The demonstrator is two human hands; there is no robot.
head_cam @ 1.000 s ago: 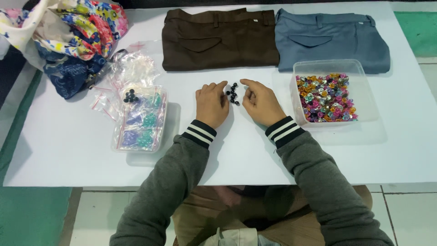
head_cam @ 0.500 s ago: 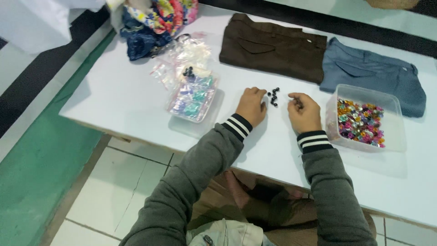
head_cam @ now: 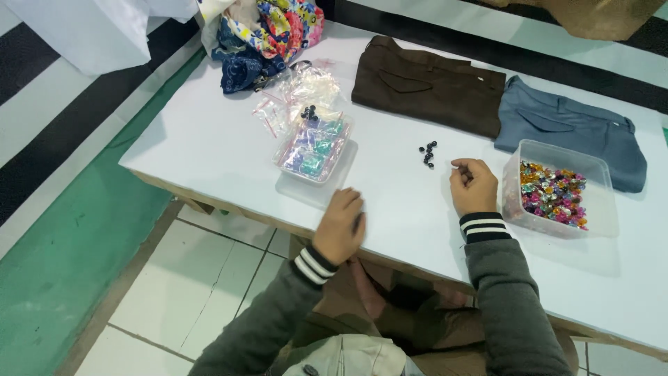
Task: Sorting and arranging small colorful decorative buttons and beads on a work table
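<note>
1. Beads (head_cam: 427,154), small & dark, sit in a loose cluster on the white surface (head_cam: 209,150), just left of the right hand (head_cam: 474,186) and close enough to pick from w/o stretching.
2. Right hand rests on the surface w/ fingers curled in; fingertips look pinched together near the beads, but can't tell if one is actually in the grip, too small to see.
3. Left hand (head_cam: 341,226) is at the near edge of the surface, well apart from the beads, blurred. Fingers loosely bent, nothing visibly held; how far open the grip is I can't tell.
4. Clear tub of multicoloured pieces (head_cam: 554,189) stands just beside the right wrist, prob. so it's handy.
5. Lidded clear box w/ bluish-purple bits (head_cam: 313,149) lies further left, w/ small empty-looking plastic bags (head_cam: 299,94) behind it.
6. Brown trousers (head_cam: 428,83) & blue-grey trousers (head_cam: 567,132) lie folded flat at the far side, out of the working area.
7. Bundle of patterned cloth (head_cam: 268,35) sits on the far left corner.
</note>
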